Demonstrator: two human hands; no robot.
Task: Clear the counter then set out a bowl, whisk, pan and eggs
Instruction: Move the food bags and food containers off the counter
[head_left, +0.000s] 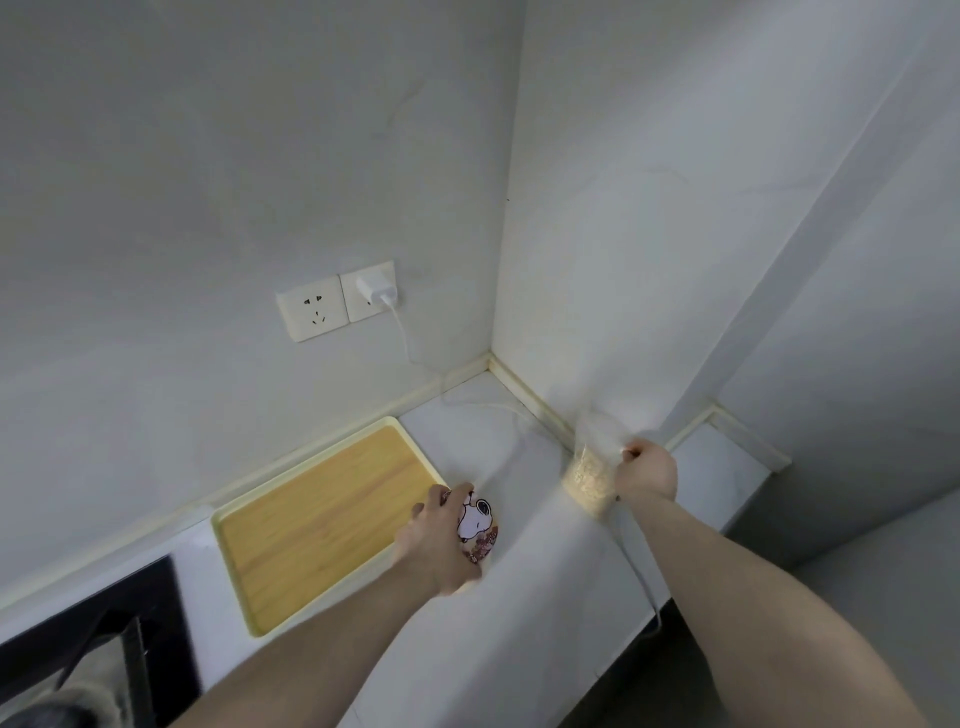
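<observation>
- The left hand (441, 540) has its grip curled over a small cartoon-printed item (478, 525), with a white dog figure and pink pattern on it, at the right edge of the tray; what kind of thing it is I cannot tell.
- The right hand (647, 475) has its grip pinched on the top of a clear plastic bag (589, 475), blurred, whose lower half holds pale grains.
- The bag is upright near the corner where the side wall meets the table (519, 597), just beside the wall trim.
- A wooden tray (322, 514) with a pale yellow rim lies flat on the white table, against the back wall, with nothing on its surface.
- A white charger (376, 288) sits in the right half of the double wall socket (335, 306); its cable (410, 348) drops to the table, runs past the bag and hangs over the front edge by the right forearm.
- A black stove top (88, 639) shows at the lower left, left of the tray.
- Bowl, whisk, pan and eggs are not in view.
</observation>
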